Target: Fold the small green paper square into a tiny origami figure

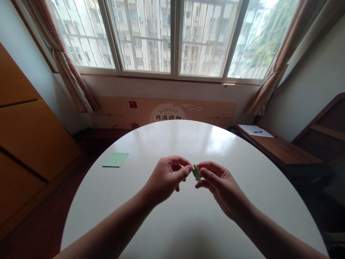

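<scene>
A small piece of folded green paper (pixel 196 173) is held up over the white table, between my two hands. My left hand (pixel 168 178) pinches its left edge with thumb and index finger. From the other side, my right hand (pixel 219 181) grips it between thumb and fingers, with some fingertips behind the paper. The paper looks narrow and pointed at the lower end; its exact folded shape is too small to tell. A square stack of light green paper (pixel 115 159) lies flat on the table, left of my hands and apart from them.
The round white table (pixel 172 140) has a glossy top and a curved far edge. Beyond it on the right stands a brown wooden table (pixel 293 147) with a white sheet (pixel 253 131) and a dark item on it. Orange cabinets (pixel 24 136) line the left side.
</scene>
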{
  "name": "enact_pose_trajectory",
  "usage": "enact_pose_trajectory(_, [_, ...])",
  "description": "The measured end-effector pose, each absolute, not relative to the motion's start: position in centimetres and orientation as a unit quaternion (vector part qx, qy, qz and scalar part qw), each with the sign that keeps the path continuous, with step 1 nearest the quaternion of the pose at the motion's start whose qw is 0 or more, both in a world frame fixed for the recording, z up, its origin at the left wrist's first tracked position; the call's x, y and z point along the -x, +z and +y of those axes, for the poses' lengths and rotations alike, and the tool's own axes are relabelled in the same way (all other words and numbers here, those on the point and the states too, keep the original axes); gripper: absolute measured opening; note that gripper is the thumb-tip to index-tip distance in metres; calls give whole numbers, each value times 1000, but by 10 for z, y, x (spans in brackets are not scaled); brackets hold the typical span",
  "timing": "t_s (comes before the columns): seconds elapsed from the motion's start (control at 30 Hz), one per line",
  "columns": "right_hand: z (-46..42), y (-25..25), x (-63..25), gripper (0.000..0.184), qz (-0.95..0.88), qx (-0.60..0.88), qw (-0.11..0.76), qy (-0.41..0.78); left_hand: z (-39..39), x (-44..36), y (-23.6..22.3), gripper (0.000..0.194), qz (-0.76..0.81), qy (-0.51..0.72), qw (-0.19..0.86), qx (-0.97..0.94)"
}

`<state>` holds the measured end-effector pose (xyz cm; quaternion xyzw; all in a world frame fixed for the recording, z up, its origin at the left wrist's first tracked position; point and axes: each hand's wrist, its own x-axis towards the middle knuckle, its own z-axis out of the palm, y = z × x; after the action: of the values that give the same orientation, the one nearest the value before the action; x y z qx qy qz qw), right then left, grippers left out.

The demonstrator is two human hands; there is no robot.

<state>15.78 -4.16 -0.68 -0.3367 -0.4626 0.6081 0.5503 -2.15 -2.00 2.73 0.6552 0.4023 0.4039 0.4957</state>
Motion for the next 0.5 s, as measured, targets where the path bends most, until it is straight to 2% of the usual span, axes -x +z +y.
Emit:
enact_pose_trajectory(0.23, [-40, -8, -159, 22, -546, 388, 510, 540, -16, 25, 24, 25, 401, 413, 468, -671])
enact_pose_trajectory(0.5, [-39, -11, -159, 24, -504, 407, 529, 549, -14, 24, 26, 31, 398, 409, 487, -661])
